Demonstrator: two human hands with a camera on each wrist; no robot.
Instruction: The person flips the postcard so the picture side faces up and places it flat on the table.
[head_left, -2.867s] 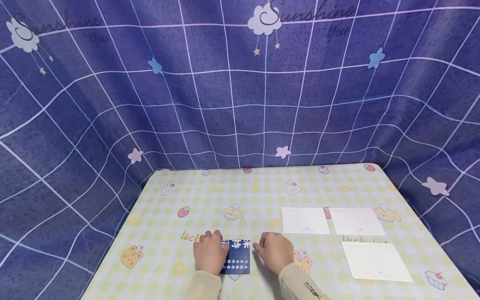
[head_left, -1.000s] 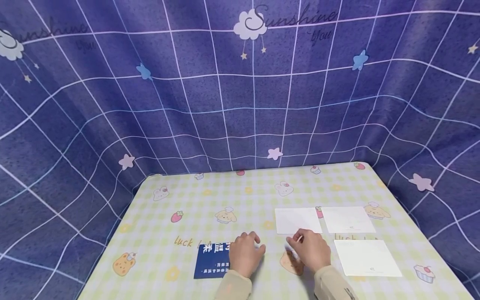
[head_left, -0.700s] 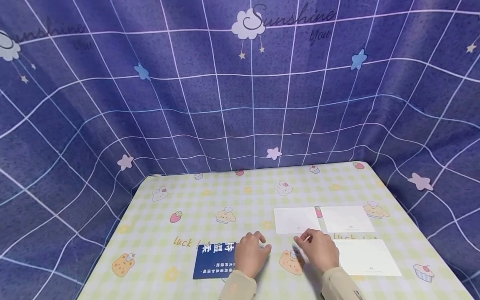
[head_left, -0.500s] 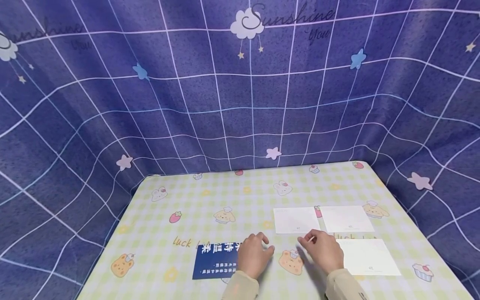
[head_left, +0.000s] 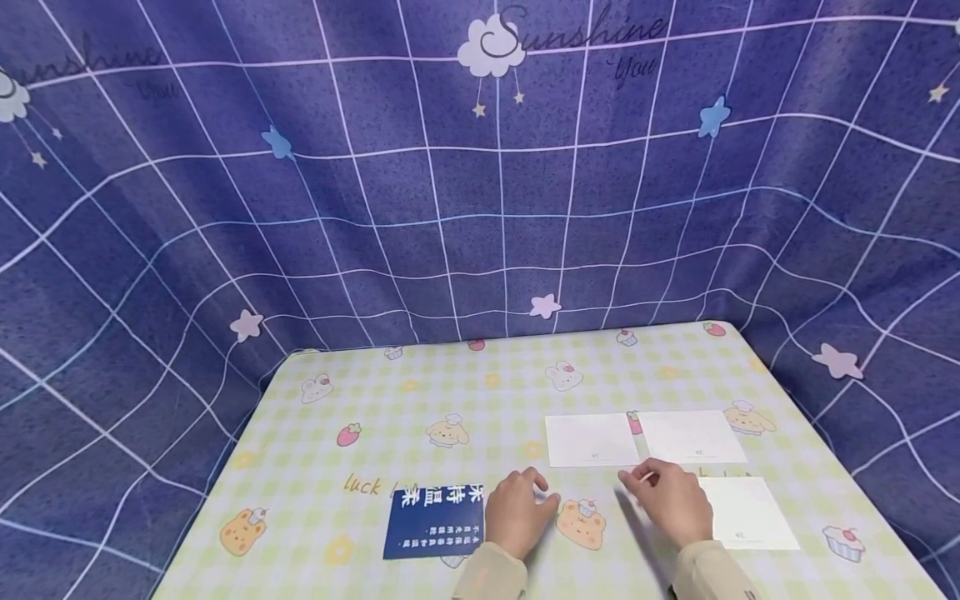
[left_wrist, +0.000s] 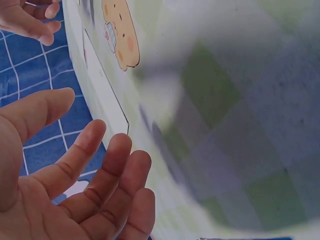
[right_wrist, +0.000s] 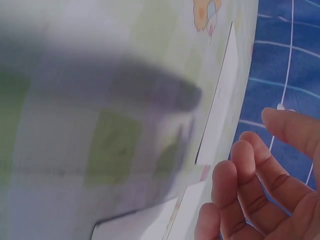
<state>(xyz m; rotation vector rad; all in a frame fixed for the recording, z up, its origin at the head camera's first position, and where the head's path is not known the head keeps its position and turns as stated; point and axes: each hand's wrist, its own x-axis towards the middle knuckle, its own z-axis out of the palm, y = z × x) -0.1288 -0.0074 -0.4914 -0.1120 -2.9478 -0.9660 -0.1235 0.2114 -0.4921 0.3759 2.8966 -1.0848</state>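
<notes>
The left hand (head_left: 517, 514) hangs just beside the blue card (head_left: 431, 522) on the table (head_left: 480, 392); the right hand (head_left: 672, 502) partly hides the near white card (head_left: 756, 514). Both grasp nothing, fingers (left_wrist: 92, 137) loosely bent. Two far cards (head_left: 591, 440) lie beyond.

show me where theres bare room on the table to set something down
Widest: cloth between the blue card and back curtain, left of the white cards. Narrower: between left hand and right hand. Crowded: right side, three white cards plus right hand.
</notes>
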